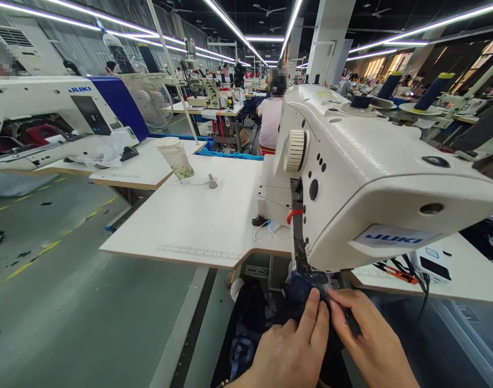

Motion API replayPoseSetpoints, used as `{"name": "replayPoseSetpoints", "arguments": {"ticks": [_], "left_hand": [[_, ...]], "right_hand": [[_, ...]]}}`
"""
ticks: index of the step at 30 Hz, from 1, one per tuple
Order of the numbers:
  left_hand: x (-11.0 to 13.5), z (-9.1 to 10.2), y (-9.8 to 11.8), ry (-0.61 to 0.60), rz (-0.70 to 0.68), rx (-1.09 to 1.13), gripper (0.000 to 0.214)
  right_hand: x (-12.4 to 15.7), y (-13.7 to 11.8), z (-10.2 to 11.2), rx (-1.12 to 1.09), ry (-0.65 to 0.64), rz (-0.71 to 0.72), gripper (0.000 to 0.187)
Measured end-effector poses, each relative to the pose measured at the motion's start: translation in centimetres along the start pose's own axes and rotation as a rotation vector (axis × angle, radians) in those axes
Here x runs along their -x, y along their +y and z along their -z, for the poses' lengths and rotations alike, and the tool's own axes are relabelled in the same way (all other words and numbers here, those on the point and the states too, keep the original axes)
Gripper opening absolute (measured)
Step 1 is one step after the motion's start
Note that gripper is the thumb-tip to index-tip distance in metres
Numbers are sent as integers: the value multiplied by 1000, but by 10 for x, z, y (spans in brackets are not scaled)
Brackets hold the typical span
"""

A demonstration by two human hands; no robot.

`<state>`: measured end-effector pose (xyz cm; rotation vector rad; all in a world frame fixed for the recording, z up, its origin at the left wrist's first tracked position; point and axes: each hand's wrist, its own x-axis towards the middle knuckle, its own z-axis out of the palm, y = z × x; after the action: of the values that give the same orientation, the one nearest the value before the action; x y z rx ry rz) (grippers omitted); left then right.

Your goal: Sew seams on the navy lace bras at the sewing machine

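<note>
A white JUKI sewing machine (371,178) fills the right half of the view, its head tilted toward me. Under its needle end lies a piece of dark navy fabric (299,293). My left hand (290,350) rests on this fabric with fingers closed together, pinching it near the needle. My right hand (371,345) is beside it, fingers pressed on the same fabric at the foot of the machine. More dark fabric (246,334) hangs down below the table edge.
The white worktable (198,215) carries a plastic jar (176,157) and a ruler strip along its front edge. A second JUKI machine (48,118) stands at left beside a fan (151,102). A seated person in pink (269,121) works ahead. Thread cones (432,91) stand at right.
</note>
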<state>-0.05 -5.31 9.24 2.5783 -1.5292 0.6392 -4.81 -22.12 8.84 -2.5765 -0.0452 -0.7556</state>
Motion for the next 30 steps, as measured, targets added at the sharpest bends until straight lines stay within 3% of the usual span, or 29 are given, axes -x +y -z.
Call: {"name": "replayPoseSetpoints", "arguments": {"ticks": [6,16,30], "left_hand": [[1,-2,3,10,-2,-18,53],[2,-4,7,47,10,-28,52],[0,4,9,0,21,-65,47]], "right_hand": [[-2,-2,0,68,42,67,18],[-7,-1,2,63,-15,130,18],[-9,-1,14,-13,-97,62,16]]}}
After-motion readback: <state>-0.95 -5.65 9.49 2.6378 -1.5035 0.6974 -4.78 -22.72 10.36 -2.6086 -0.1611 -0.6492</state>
